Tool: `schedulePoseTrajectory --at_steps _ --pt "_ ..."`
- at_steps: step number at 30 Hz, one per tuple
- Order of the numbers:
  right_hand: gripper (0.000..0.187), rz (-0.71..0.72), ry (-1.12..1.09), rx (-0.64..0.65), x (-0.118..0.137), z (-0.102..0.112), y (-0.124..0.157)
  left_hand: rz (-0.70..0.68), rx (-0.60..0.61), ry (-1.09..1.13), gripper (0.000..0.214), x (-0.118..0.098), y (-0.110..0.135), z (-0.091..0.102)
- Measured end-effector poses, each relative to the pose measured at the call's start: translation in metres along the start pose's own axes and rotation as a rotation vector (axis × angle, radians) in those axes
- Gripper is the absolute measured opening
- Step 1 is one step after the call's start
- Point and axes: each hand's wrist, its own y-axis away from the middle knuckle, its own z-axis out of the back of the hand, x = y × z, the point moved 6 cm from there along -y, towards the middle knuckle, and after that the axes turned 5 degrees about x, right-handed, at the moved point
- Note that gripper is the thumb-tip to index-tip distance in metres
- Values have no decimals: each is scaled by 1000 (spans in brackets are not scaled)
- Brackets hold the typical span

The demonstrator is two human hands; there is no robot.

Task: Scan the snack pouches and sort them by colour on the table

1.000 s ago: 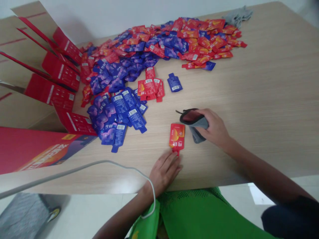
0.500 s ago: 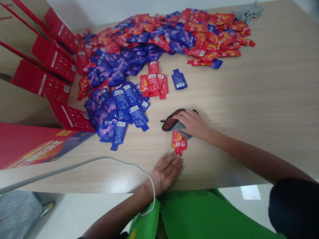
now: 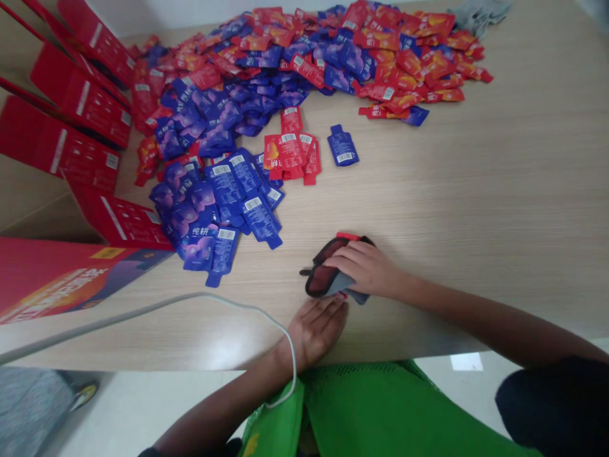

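My right hand (image 3: 365, 268) is closed over a dark-red and grey cloth with black edging (image 3: 320, 280), pressed down on the table. Beneath the cloth lies a small flat red pouch (image 3: 348, 235), mostly covered, with only a strip showing at its far end and a bit at the near end. My left hand (image 3: 318, 329) rests on the table at the near side, its fingertips holding the pouch's narrow neck. Beyond my hands lie a lone blue pouch (image 3: 343, 146), back side up, and a few overlapping red pouches (image 3: 291, 155).
Blue pouches (image 3: 223, 190) are laid out at the left. A long heap of red and blue pouches (image 3: 304, 57) runs along the back. Red boxes (image 3: 57, 143) line the left side. A pale cable (image 3: 204, 296) crosses the front. Grey cloth (image 3: 480, 16) lies far right.
My right hand has slid the cloth toward my left hand, over the red pouch's printed front. My left hand stays at the neck. The view has shifted slightly.
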Motion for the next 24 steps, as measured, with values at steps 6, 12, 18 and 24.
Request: schedulePoseTrajectory --at_steps 6,12,18,24 --pt "47 -186 98 -38 -81 20 -32 -12 -34 4 35 -1 -6 7" --pt "52 -329 79 -272 -87 66 -25 -12 -40 0 30 1 -10 10" --pt "42 -55 -24 -112 3 25 2 26 -50 -4 25 3 -8 9" --pt "42 -47 -6 -24 -9 -8 -1 7 -76 19 25 1 -11 13"
